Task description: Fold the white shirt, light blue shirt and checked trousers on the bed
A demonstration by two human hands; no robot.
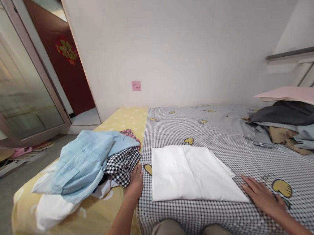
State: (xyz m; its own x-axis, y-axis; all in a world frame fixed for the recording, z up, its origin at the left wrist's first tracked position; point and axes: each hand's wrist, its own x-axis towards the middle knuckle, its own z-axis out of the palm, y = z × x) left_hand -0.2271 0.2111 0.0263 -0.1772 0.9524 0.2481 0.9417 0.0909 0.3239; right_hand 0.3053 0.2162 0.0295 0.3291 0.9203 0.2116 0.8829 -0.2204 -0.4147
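A white folded cloth (188,173) lies flat on the checked bedsheet (221,210) in front of my knees. Just left of it, my left hand (135,180) rests on the bed beside a black-and-white checked garment (122,165), its fingers stretched forward and holding nothing. Past the cloth's lower right corner, my right hand (263,196) lies on the sheet with fingers spread, also without anything in it. A light blue buttoned garment (84,163) tops the heap at my left, partly covering white fabric (55,208) and the checked garment.
On the right side sits a pile of dark, brown and grey-blue clothes (291,132) under a pink flat sheet (299,93). A yellow bedcover (25,211) spans the left side. A pink note (136,85) is on the wall. Glazed door (20,81) at far left.
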